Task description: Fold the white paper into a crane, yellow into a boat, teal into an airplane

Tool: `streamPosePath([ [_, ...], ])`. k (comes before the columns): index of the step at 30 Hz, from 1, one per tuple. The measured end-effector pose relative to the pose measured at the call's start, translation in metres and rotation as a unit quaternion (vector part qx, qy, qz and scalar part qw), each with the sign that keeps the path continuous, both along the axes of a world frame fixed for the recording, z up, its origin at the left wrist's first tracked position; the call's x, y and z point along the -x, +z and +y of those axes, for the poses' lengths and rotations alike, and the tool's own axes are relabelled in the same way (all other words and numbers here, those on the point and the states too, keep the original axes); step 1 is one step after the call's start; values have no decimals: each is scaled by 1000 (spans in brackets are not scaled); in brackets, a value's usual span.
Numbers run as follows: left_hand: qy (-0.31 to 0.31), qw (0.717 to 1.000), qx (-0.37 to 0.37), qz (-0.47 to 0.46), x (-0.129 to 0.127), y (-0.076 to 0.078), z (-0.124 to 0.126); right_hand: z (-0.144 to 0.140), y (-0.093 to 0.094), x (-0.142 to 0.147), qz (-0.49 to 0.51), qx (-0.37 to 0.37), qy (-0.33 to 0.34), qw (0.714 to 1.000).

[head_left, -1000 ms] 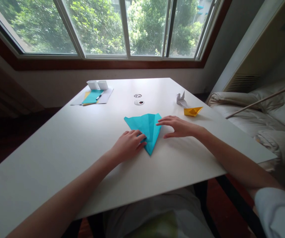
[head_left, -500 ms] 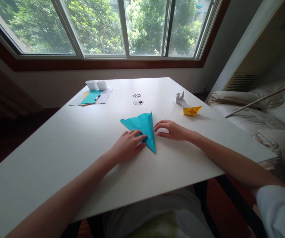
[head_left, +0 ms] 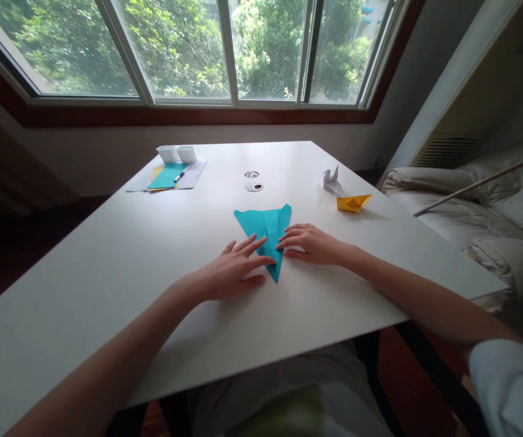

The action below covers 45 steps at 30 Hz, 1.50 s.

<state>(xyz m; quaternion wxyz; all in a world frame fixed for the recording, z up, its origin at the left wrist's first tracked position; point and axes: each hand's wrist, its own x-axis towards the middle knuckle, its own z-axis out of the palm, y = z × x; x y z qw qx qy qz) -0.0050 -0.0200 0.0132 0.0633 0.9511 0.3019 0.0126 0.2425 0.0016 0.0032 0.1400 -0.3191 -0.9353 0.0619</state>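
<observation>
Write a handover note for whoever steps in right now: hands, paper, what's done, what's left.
Left hand: flat, fingers spread, pressing the teal folded paper near its pointed tip.
Right hand: fingertips on the paper's right edge, nothing gripped.
Paper: narrow triangle, flat on the white table, point toward the person.
Done: several folds are in. A white paper crane and a yellow paper boat sit far right.
Left: probably creasing this fold; further steps unclear.

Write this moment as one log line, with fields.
left hand: flat on teal folded paper | right hand: fingers pressing paper's right edge | paper: on white table
</observation>
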Motion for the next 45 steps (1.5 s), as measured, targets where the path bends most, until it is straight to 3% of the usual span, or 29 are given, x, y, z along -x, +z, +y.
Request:
streamPosePath([
  [6,-59,997,40,28,-4,7,-11,-7,4,9,-18,-16,-90,996],
  [10,-62,993,80,53,-4,8,-12,0,-1,17,-44,-8,-147,988],
  [17,-40,991,102,75,-5,13,-13,42,-12,14,-73,7,-228,971],
  [25,-36,992,101,69,-5,16,-14,95,-16,-11,-72,4,-346,936],
  [30,-36,994,88,46,-4,15,-15,115,-21,-23,-59,17,-390,919],
  [34,-41,996,71,24,-4,13,-14,115,-20,-23,-43,6,-385,922],
  [37,-36,997,65,21,-4,12,-14,104,-15,-18,-22,-25,-343,939],
  [41,-31,997,69,7,-3,12,-12,76,-5,-10,4,-76,-217,973],
  [45,-27,997,62,-29,-2,12,-9,50,-2,-10,-28,-52,-58,997],
])
